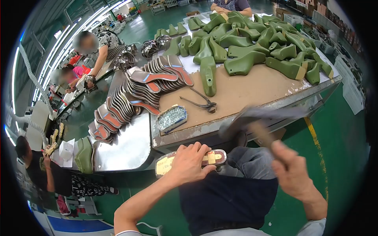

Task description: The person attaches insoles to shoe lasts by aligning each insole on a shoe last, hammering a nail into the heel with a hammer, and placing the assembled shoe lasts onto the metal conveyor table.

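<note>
My left hand [188, 160] is closed over a shoe last [219, 157], which lies sole side up above my lap. Its underside carries a brown insole with pale paper labels and a small yellow piece. The hand hides the middle of it. My right hand [291, 170] is wrapped round the wooden handle of a hammer [262, 135], raised to the right of the last. The hammer's dark head is smeared by motion. On the bench ahead are a box of nails [172, 118] and a pair of pincers [200, 103].
Many green shoe lasts [240, 59] are piled on the workbench [267, 88]. Stacked insoles [130, 92] with orange and silver faces fill its left side. More green lasts [84, 155] stand at the metal table's corner. Co-workers [51, 169] are on the left and across the bench.
</note>
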